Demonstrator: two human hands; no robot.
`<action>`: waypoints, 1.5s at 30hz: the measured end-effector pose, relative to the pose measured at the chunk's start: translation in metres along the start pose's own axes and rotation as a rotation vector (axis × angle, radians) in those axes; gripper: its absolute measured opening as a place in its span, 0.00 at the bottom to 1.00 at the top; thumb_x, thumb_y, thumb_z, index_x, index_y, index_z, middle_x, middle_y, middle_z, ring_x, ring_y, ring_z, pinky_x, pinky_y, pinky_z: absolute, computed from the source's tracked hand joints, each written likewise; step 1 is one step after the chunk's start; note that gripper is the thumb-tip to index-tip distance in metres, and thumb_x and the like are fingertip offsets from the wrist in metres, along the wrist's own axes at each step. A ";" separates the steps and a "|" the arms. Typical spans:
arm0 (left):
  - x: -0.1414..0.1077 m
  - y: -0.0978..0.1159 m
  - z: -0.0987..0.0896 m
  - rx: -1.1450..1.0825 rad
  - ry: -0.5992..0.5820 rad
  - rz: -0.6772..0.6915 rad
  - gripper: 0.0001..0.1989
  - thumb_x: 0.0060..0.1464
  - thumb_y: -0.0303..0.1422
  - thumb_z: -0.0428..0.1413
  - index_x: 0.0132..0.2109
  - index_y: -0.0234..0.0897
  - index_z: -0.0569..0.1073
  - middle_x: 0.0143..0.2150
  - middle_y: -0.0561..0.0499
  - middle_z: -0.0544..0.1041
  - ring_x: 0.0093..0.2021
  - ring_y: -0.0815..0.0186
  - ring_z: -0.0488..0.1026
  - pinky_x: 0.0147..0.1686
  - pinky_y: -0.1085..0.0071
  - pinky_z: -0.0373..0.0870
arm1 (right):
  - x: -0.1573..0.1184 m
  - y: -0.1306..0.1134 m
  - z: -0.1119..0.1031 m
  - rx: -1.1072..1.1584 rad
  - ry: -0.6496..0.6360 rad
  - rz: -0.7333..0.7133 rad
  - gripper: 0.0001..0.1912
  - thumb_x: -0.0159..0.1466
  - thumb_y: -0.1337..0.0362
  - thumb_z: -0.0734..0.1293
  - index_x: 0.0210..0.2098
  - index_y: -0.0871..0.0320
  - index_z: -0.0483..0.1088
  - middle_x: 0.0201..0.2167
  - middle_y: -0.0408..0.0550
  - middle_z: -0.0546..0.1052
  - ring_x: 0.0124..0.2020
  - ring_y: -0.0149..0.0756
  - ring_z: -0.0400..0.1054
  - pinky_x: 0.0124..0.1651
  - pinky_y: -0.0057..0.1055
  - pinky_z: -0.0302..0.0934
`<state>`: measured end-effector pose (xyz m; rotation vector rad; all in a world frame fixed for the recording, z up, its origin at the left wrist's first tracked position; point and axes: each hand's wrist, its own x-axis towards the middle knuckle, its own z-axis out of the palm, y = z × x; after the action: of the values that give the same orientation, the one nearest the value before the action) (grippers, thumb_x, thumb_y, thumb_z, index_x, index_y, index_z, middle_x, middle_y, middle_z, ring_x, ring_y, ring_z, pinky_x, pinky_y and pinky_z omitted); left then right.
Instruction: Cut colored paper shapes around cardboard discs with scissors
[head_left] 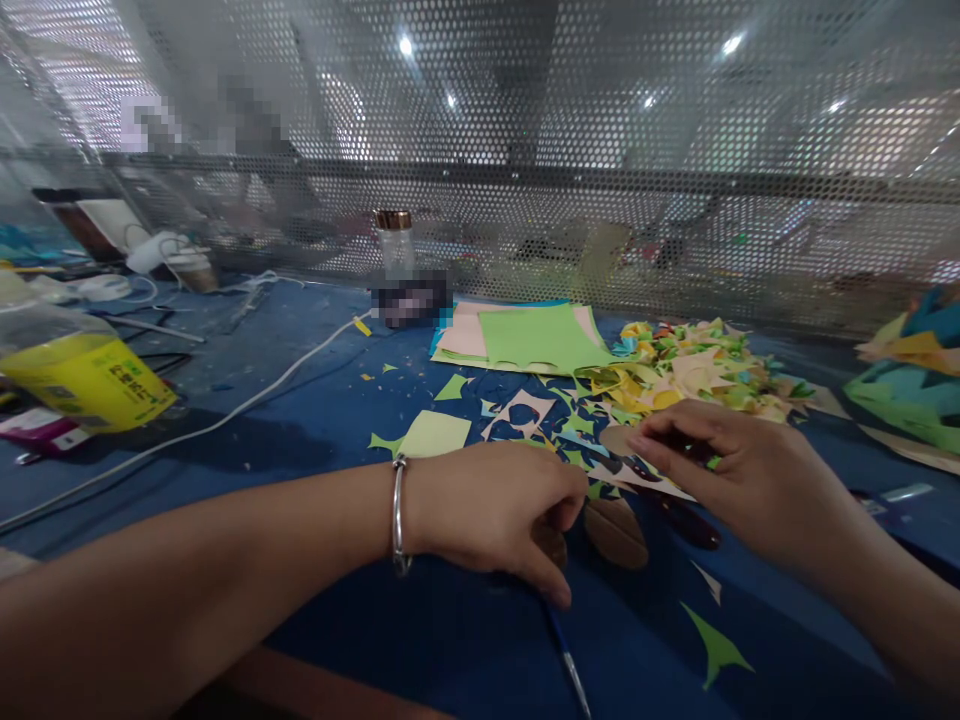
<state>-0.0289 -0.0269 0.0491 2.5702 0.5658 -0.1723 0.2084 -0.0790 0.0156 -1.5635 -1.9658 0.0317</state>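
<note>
My left hand (pixel 499 505), with a silver bangle at the wrist, is closed, its fingers curled toward the thumb. Between them shows part of a brown piece (pixel 553 547), mostly hidden. Just right of it, a brown leaf-shaped piece (pixel 616 532) with crease lines lies on the blue tabletop (pixel 420 620). My right hand (pixel 739 470) pinches a small tan oval paper piece (pixel 615 439) between thumb and fingertips. Under that hand lies a glossy dark red thing (pixel 694 525), partly covered. A slim blue stick with a silvery end (pixel 571 672) points toward me below my left hand.
Coloured paper sheets (pixel 544 338) are stacked ahead, beside a heap of paper scraps (pixel 701 365). A pale green square (pixel 435 434) lies nearer. A white cable (pixel 262 398) crosses the left side, near a yellow-labelled bottle (pixel 94 380). Behind rises a perforated metal screen (pixel 487 150).
</note>
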 end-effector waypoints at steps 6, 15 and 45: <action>0.007 -0.009 0.001 -0.300 0.126 -0.043 0.16 0.53 0.32 0.67 0.33 0.39 0.64 0.24 0.60 0.68 0.24 0.72 0.63 0.27 0.72 0.57 | -0.001 -0.004 0.000 0.055 -0.031 0.043 0.17 0.67 0.49 0.64 0.33 0.51 0.79 0.30 0.47 0.82 0.30 0.40 0.77 0.27 0.31 0.66; 0.027 -0.033 0.012 -0.737 0.455 -0.113 0.14 0.52 0.23 0.58 0.46 0.34 0.71 0.30 0.54 0.76 0.31 0.67 0.77 0.36 0.67 0.75 | -0.003 -0.004 -0.004 0.102 -0.029 0.071 0.19 0.68 0.46 0.65 0.34 0.52 0.79 0.29 0.46 0.82 0.27 0.39 0.76 0.26 0.31 0.66; 0.013 -0.041 -0.003 0.171 0.323 -0.139 0.14 0.54 0.39 0.61 0.44 0.35 0.76 0.43 0.44 0.77 0.44 0.58 0.72 0.46 0.64 0.67 | -0.004 -0.006 0.002 0.076 -0.185 0.011 0.19 0.71 0.49 0.62 0.32 0.52 0.77 0.26 0.46 0.79 0.27 0.39 0.74 0.27 0.31 0.64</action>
<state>-0.0345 0.0110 0.0306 2.7436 0.8839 0.1586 0.2026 -0.0835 0.0148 -1.5699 -2.0712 0.2620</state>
